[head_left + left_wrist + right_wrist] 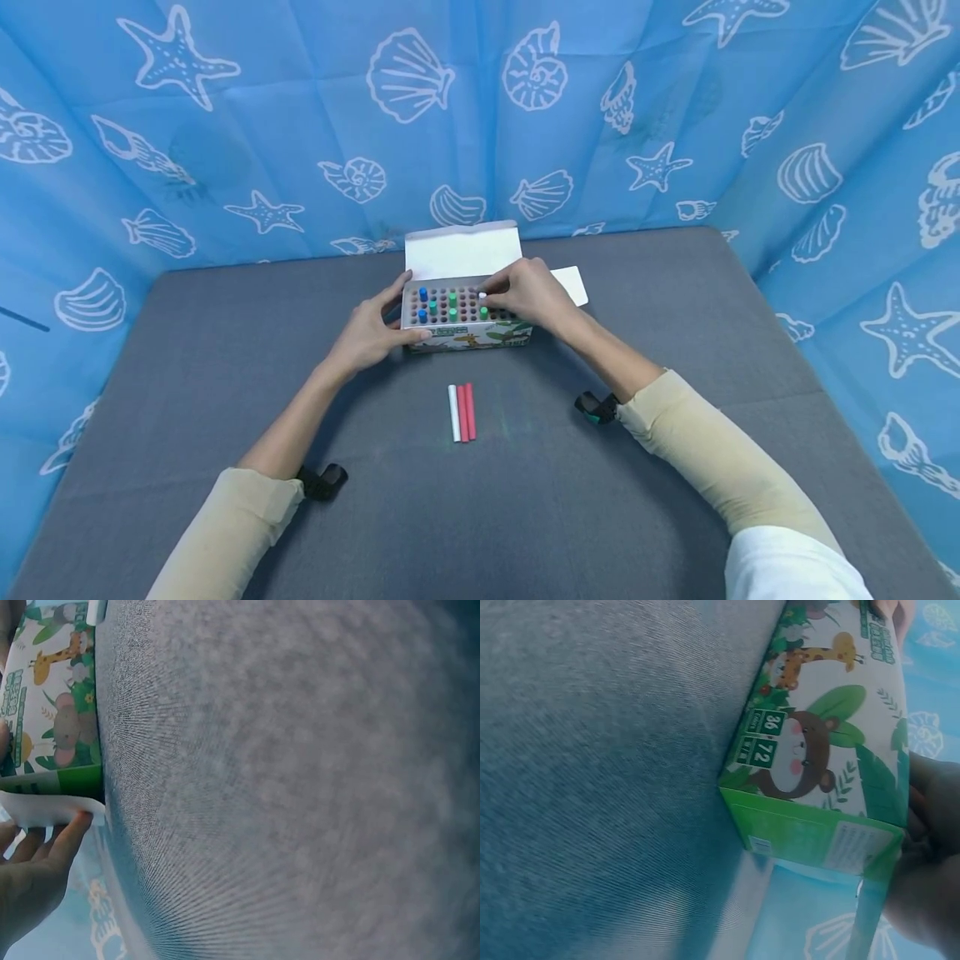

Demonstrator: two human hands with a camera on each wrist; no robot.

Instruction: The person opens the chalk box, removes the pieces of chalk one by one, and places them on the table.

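Note:
An open chalk box with animal pictures on its side stands on the grey table. Blue and green chalks stick up from its holes. My left hand grips the box's left end, thumb on the front. Over the right half of the box, my right hand pinches a white chalk at the top of a hole. Three chalks, one white and two red, lie side by side in front of the box.
The box's white lid flap stands open at the back, and a side flap lies to the right. A blue shell-print cloth walls the table on three sides. Bare grey surface stretches left, right and toward me.

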